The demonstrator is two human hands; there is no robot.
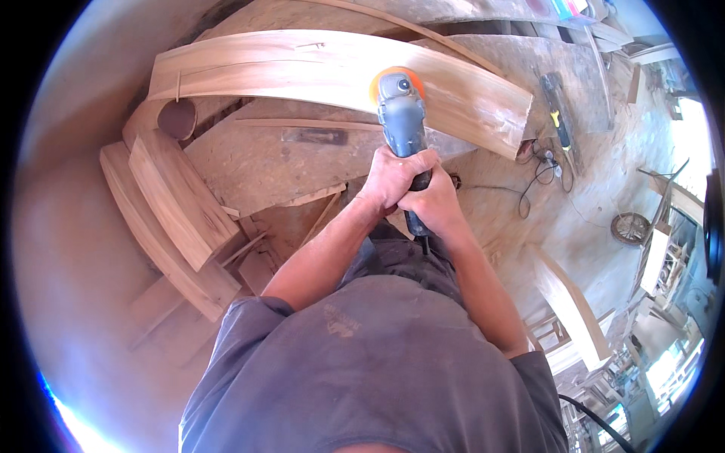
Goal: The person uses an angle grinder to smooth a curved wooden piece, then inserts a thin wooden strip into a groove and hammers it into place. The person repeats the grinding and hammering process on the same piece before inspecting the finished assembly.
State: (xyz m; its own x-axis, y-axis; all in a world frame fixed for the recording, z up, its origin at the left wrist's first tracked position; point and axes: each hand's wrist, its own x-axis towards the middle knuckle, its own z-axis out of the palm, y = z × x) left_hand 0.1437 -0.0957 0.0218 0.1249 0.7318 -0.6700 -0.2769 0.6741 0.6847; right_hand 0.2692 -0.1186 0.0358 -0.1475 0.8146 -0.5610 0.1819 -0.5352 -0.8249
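Observation:
Both my hands are wrapped round a dark angle sander [402, 121] with an orange disc [420, 84]. My left hand [389, 175] grips the body just behind its head. Closer to me, my right hand [436, 198] closes round the rear of the handle, and its fingers overlap those of the left. The sander's head lies over the middle of a long pale wooden board [302, 72], where the disc appears to meet the wood; most of the disc is hidden under the head. Lying crosswise on the bench [249, 162], the board looks bowed through the fisheye lens.
Several wooden boards [181, 196] lean at the left beside a round brown disc [179, 118]. To the right are a tool with yellow parts [556, 117], a loose cable [529, 192] and a wheel [630, 227]. Another pale board [570, 306] stands at the lower right.

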